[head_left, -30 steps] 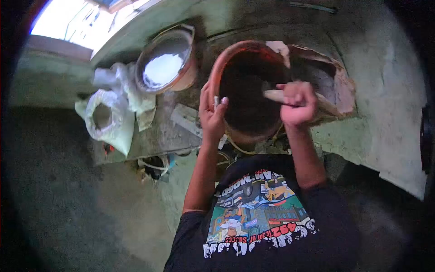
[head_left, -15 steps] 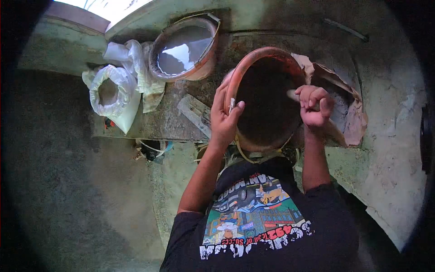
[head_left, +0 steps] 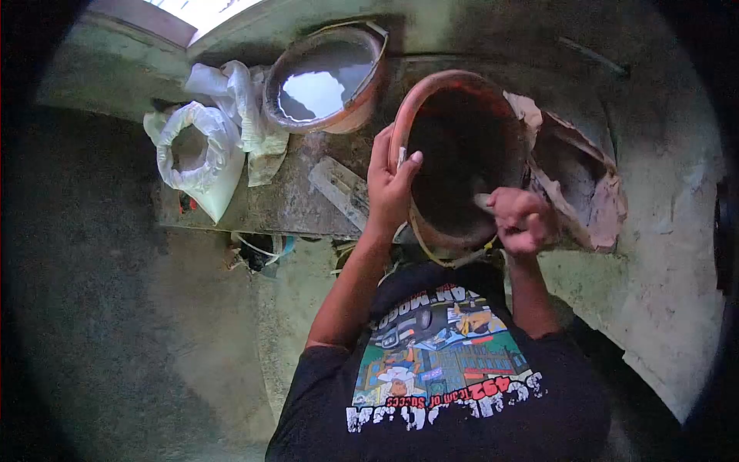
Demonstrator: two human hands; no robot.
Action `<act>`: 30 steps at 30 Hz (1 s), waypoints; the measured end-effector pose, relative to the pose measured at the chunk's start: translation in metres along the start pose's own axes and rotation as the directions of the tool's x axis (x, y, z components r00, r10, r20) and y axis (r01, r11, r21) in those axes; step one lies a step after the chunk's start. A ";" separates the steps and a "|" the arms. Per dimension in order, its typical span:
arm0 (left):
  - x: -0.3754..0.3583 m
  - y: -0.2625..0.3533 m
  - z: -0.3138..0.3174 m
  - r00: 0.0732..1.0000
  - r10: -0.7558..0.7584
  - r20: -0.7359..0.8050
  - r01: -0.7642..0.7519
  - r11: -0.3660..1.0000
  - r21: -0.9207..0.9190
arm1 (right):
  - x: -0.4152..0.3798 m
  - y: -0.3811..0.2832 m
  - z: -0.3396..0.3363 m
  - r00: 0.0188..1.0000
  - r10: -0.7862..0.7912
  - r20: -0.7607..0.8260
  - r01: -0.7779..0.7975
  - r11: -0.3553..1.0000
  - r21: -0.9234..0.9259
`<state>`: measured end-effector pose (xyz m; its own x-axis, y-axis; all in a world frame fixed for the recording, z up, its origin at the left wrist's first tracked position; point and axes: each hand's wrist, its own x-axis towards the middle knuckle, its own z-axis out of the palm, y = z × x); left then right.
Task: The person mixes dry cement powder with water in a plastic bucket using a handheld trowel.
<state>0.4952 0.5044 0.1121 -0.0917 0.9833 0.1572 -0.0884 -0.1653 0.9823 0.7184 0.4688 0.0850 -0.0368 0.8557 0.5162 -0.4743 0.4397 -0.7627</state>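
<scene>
A reddish bucket (head_left: 412,100) leans toward me on the worktop, its inside dark. My left hand (head_left: 391,183) is closed on the bucket's left rim, thumb over the edge. At the lower right of the opening, my right hand (head_left: 523,219) is closed around a tool with a pale handle (head_left: 483,202). The working end of this tool is lost in the dark of the bucket. A yellowish bail handle (head_left: 431,252) hangs along the bucket's near side.
A second bucket (head_left: 358,119) with greyish water stands at the back left. Beside it is an open white sack (head_left: 219,181) of powder. A flat, crusted board (head_left: 339,189) lies left of my left hand, and a torn paper bag (head_left: 608,204) sits at the right.
My right hand has moved down toward me along the bucket's right side with the tool. My left hand keeps its hold on the rim. The whole view has shifted slightly.
</scene>
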 end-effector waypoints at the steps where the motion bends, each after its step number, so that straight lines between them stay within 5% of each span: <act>1: -0.001 0.000 -0.001 1.000 0.004 0.012 -0.004 1.000 -0.006 | -0.002 -0.008 0.004 0.997 -0.040 -0.070 0.045 0.996 0.081; 7: 0.004 0.001 -0.006 1.000 -0.011 0.022 0.013 0.997 -0.076 | 0.009 -0.019 0.012 0.982 0.089 -0.166 -0.034 0.951 0.306; 9: 0.001 0.002 -0.009 0.998 -0.070 -0.009 0.067 0.986 -0.152 | 0.007 -0.003 0.017 0.969 0.144 -0.203 -0.093 0.965 0.245; 13: 0.005 -0.007 -0.024 0.996 0.081 -0.025 -0.079 0.995 0.057 | -0.003 0.016 0.014 0.948 0.144 -0.285 -0.068 0.963 0.261; 18: -0.004 0.007 -0.034 0.996 0.053 -0.068 -0.058 0.996 -0.066 | -0.003 0.026 0.016 0.966 0.058 -0.251 -0.044 0.997 0.060; 20: -0.021 0.030 -0.046 0.779 0.600 -0.184 -0.463 0.747 0.477 | -0.003 0.027 0.024 0.971 0.021 -0.240 -0.026 0.999 -0.021; 22: -0.070 0.092 -0.052 0.857 0.513 0.044 -0.506 0.822 0.260 | 0.000 0.025 0.028 0.972 0.024 -0.235 -0.039 0.998 -0.057; 23: -0.101 0.116 -0.071 0.845 0.337 0.414 -0.388 0.920 0.043 | -0.001 0.021 0.030 0.975 0.074 -0.208 -0.090 0.994 -0.065; 24: -0.082 0.137 -0.050 0.400 0.681 0.614 -0.272 0.728 -0.630 | 0.001 0.019 0.033 0.974 0.070 -0.216 -0.091 0.992 -0.089; 25: -0.101 0.154 -0.040 0.226 0.735 0.639 -0.062 0.666 -0.744 | 0.003 0.018 0.037 0.977 0.065 -0.202 -0.077 0.996 -0.050; 27: -0.120 0.171 -0.037 0.123 0.693 0.710 0.235 0.675 -0.699 | 0.005 0.020 0.037 0.982 0.079 -0.171 -0.083 0.996 -0.016; 28: -0.120 0.167 -0.034 0.136 0.693 0.708 0.233 0.672 -0.703 | 0.005 0.024 0.033 0.981 0.066 -0.181 -0.067 0.998 0.003; 30: -0.119 0.160 -0.039 -0.013 0.755 0.655 0.214 0.642 -0.736 | 0.005 0.022 0.037 0.981 0.077 -0.180 -0.076 0.997 0.012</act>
<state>0.4534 0.3579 0.2466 0.5845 -0.0875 0.8067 -0.8064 0.0479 0.5894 0.6752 0.4725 0.0846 0.0860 0.9222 0.3771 -0.4806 0.3700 -0.7951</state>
